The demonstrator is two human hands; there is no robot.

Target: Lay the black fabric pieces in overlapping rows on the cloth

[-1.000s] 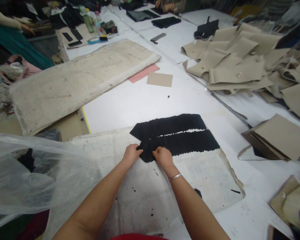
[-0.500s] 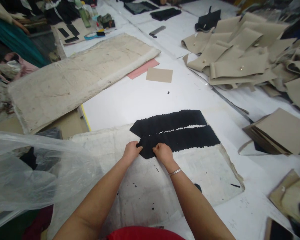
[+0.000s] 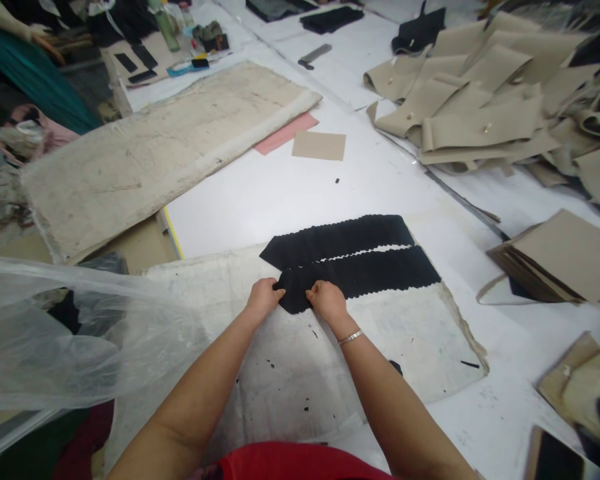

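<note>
Two long black strips with scalloped edges lie side by side on a stained white board. The near black strip (image 3: 375, 272) has its left, angled end between my hands. My left hand (image 3: 265, 298) pinches the pointed tip at that end. Closed on the strip's lower edge, a little to the right, is my right hand (image 3: 329, 301), with a bracelet on the wrist. The far black strip (image 3: 340, 237) lies flat just beyond, its pointed end also to the left. Beneath both is the white board (image 3: 205, 280), sprinkled with small black scraps.
A thick padded board (image 3: 165, 153) lies at the left, near clear plastic sheeting (image 3: 80, 340). Beige pieces (image 3: 485, 120) are heaped at the right, above a stack of beige sheets (image 3: 560, 257). A beige card (image 3: 319, 145) lies mid-table. A person's arm (image 3: 45, 43) shows top left.
Both hands keep their pinch on the near strip in almost the same place. The whole view has shifted very slightly; the strips lie as before.
</note>
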